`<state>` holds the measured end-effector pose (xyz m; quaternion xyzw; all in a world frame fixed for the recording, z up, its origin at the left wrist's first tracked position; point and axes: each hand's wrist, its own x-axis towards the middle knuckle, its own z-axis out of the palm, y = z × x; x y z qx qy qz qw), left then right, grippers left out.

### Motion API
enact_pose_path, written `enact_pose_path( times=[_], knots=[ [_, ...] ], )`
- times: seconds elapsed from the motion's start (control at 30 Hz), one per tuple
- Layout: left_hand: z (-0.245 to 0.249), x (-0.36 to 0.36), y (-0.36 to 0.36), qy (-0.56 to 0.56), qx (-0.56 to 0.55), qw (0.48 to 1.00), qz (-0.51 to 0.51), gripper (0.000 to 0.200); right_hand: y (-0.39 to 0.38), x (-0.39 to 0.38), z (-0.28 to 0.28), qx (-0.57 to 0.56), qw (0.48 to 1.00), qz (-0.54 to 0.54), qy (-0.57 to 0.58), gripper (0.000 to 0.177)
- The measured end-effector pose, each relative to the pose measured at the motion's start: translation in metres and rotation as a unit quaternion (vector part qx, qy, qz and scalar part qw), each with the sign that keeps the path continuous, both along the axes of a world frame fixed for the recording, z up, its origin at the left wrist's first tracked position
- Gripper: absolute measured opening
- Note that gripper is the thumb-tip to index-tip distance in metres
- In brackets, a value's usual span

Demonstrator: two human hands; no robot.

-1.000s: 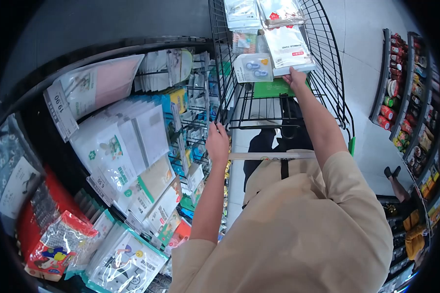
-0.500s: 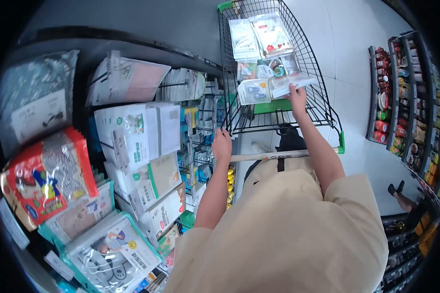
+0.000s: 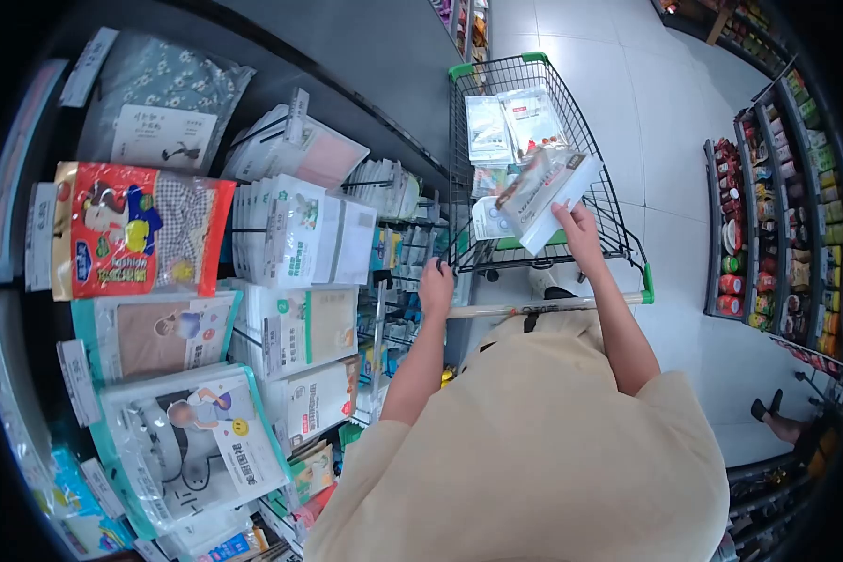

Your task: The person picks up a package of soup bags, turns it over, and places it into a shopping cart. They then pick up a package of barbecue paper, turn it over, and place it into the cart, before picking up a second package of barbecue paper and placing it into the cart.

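My right hand [image 3: 579, 234] pinches the edge of a flat white package [image 3: 548, 199] with dark print, tilted over the near end of the cart basket. My left hand [image 3: 436, 287] is closed at the near left corner of the shopping cart [image 3: 605, 187], beside the handle bar [image 3: 553, 306]; the exact thing in its fingers is hard to make out. In the basket lie a white package [image 3: 488, 128] and a clear-and-white package [image 3: 532, 117] with red marks. A smaller white pack [image 3: 489, 220] is partly covered by the held package.
Hanging packages fill the rack on the left, among them a red bag [image 3: 140, 229] and a teal-edged pack [image 3: 192, 440]. Shelves of colourful goods [image 3: 768, 215] stand on the right. A person's leg and dark shoe [image 3: 768, 409] show at the lower right.
My right hand has lifted the package, which now stands tilted with its printed face showing. The view has shifted, so the rack and cart sit differently in the frame.
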<state>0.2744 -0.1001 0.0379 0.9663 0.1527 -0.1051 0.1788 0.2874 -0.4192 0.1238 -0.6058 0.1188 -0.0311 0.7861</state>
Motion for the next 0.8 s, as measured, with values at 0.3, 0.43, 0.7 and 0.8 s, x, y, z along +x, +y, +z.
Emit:
enact_pose_path(
  times=[0.3,0.43,0.7,0.8],
  knots=[
    [0.023,-0.022,0.026,-0.17,-0.584,0.759,0.234,0.039,0.009,-0.004,0.072,0.288,0.952,0.108,0.001,0.028],
    [0.049,-0.063,0.04,-0.149,-0.719,0.634,0.243,0.055,0.015,-0.007,0.076,0.22,0.96,0.168,0.039,0.028],
    [0.045,-0.121,0.028,-0.143,-0.758,0.57,0.284,0.03,0.075,-0.016,0.062,0.218,0.904,0.345,0.129,0.026],
    [0.048,-0.134,0.033,-0.174,-0.771,0.518,0.325,0.025,0.084,-0.007,0.072,0.176,0.898,0.378,0.14,0.026]
  ],
)
